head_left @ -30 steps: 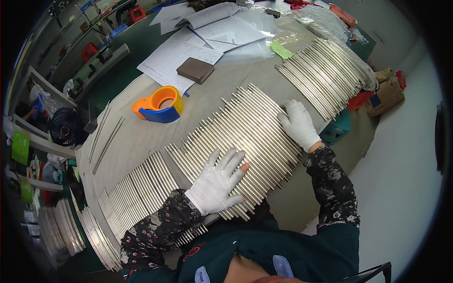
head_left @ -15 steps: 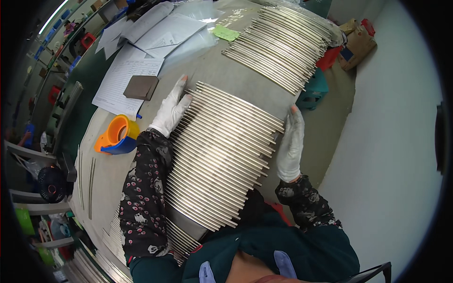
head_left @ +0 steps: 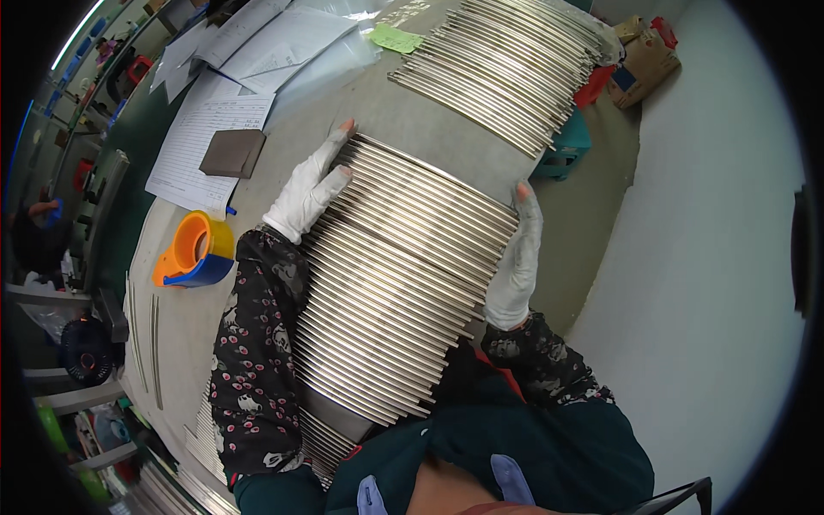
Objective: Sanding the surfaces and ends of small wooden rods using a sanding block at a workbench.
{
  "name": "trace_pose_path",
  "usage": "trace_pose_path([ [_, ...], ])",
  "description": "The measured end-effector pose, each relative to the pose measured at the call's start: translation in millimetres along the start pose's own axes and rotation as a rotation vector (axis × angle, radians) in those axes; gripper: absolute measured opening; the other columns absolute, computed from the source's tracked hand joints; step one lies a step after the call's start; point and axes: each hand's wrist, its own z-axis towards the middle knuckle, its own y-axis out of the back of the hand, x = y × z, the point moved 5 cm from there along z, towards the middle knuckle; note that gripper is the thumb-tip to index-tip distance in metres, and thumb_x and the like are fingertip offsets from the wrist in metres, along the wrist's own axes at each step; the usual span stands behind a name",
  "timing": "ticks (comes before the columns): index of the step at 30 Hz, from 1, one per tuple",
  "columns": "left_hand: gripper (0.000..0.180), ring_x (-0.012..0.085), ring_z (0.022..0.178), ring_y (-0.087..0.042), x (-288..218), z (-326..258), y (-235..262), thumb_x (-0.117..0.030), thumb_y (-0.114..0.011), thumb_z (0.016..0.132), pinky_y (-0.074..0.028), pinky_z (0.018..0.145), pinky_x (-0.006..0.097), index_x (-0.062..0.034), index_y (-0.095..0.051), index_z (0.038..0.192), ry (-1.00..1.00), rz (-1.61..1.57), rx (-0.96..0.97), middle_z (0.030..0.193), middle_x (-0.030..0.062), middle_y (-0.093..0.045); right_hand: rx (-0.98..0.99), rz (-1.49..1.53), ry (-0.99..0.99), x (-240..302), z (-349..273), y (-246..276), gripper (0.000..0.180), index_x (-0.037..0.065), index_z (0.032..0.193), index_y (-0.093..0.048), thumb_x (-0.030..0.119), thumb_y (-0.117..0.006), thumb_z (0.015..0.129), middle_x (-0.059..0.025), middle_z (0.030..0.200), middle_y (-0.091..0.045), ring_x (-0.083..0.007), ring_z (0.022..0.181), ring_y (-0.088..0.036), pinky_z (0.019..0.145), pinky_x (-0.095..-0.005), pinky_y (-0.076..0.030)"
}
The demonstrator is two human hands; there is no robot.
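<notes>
A wide row of thin shiny metal rods (head_left: 386, 283) lies side by side on the grey table in front of me. My left hand (head_left: 309, 190), in a white glove with bare fingertips, rests along the rods' left ends, fingers stretched out. Along the right ends, at the table edge, my right hand (head_left: 517, 257) stands flat in a similar glove, its fingers extended and its palm facing the rods. Near that palm the upper rods' ends line up; lower down they stick out unevenly.
Another batch of metal rods (head_left: 506, 73) lies at the far right, with a green paper slip (head_left: 395, 38) beside it. Left of my left hand are a dark block (head_left: 232, 153) on printed sheets (head_left: 184, 163) and an orange-and-blue tape dispenser (head_left: 197, 249). A teal stool (head_left: 566, 146) stands beyond the right edge.
My right hand has moved left against the rod ends. The upper rods' right ends, ragged before, are now more even. The whole view has shifted slightly.
</notes>
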Motion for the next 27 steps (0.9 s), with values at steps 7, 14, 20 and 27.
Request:
trace_pose_path([
  [7, 0.073, 0.0264, 0.142, -0.025, -8.5, -12.0, 14.7, -0.054, -0.045, 0.095, -0.019, 0.114, 0.033, -0.0078, -0.026, 0.148, 0.084, 0.079, -0.002, 0.152, 0.0145, -0.031, 0.277, -0.561, 0.230, 3.2, -7.0, 13.8, 0.067, 0.000, 0.144, -0.029, 0.046, -0.040, 0.097, -0.0152, 0.150, -0.031, -0.0278, 0.142, -0.020, 0.118, -0.0421, -0.009],
  [14, 0.092, 0.0254, 0.142, -0.023, -1.8, -62.2, 17.0, -0.072, -0.037, 0.088, -0.017, 0.114, 0.033, -0.0061, -0.021, 0.150, 0.171, 0.082, -0.012, 0.152, 0.0135, -0.028, 0.234, -0.692, 0.275, -8.5, -29.9, -6.4, 0.068, -0.004, 0.145, -0.025, 0.043, -0.036, 0.097, -0.0179, 0.153, -0.024, -0.0287, 0.144, -0.015, 0.118, -0.0420, -0.004],
  [20, 0.087, 0.0262, 0.142, -0.023, -13.7, -88.9, 31.9, -0.069, -0.035, 0.090, -0.020, 0.114, 0.033, -0.0067, -0.021, 0.150, 0.198, 0.007, -0.098, 0.153, 0.0133, -0.028, 0.255, -0.877, 0.310, 34.7, -40.7, 12.8, 0.050, -0.002, 0.129, -0.043, 0.037, -0.041, 0.098, -0.0162, 0.132, -0.047, -0.0231, 0.125, -0.043, 0.109, -0.0384, -0.029],
  [27, 0.091, 0.0269, 0.142, -0.025, -19.5, -111.4, 18.2, -0.074, -0.032, 0.087, -0.017, 0.115, 0.033, -0.0078, -0.023, 0.149, 0.270, 0.117, -0.012, 0.152, 0.0147, -0.028, 0.822, -1.009, -0.425, 33.9, -77.6, -8.0, 0.019, -0.003, 0.064, -0.056, 0.009, -0.050, 0.077, -0.0123, 0.062, -0.056, -0.0199, 0.055, -0.053, 0.053, -0.0307, -0.043],
])
